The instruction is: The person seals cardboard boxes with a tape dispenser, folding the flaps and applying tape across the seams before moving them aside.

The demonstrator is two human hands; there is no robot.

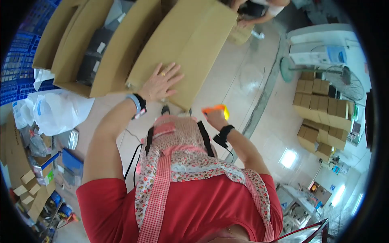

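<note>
A carton (190, 44) extends before the worker, whose left hand (161, 83) rests on its near end; the right hand (217, 119), holding a small object (215, 109), is just right of it. Directly left stands an open carton (72, 87), packages (97, 47) inside — crates (18, 60) farther left, plastic bags (58, 113) nearer. Beyond the far right corner, another person (265, 16) is at a box (239, 35); far right, a fan (346, 83) stands near stacked boxes (322, 107).

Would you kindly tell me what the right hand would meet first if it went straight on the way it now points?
The right hand, with an orange object in its grip, would probably meet the near edge of the large cardboard box first, though the depth between them is unclear.
</note>
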